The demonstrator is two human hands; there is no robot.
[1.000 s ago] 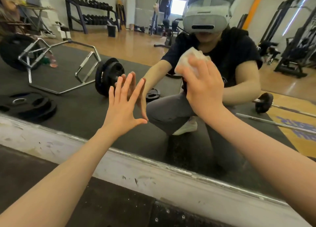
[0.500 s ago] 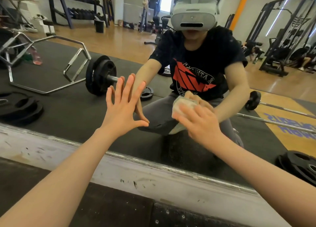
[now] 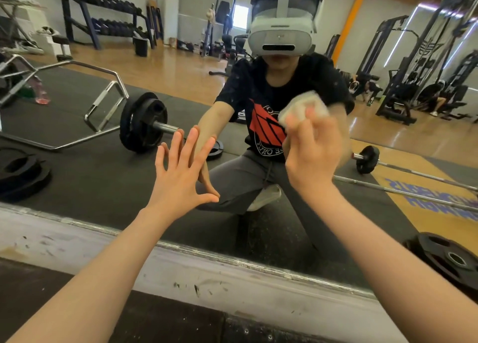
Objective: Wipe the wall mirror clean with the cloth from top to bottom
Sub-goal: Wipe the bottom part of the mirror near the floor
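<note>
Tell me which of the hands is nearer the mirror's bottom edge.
Left. The left hand presses flat on the mirror just above its bottom edge; the right hand holds the cloth higher up.

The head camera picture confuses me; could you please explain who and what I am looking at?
The camera sits on a person's head, looking forward at a wall mirror, so the figure wearing a headset is that person's own reflection. The two bare arms reaching in from below are theirs. The left hand lies flat on the glass with fingers spread. The right hand has a white cloth in its grip, blurred as if mid-wipe. The barbell, weight plates and machines are reflections of the gym behind.
</note>
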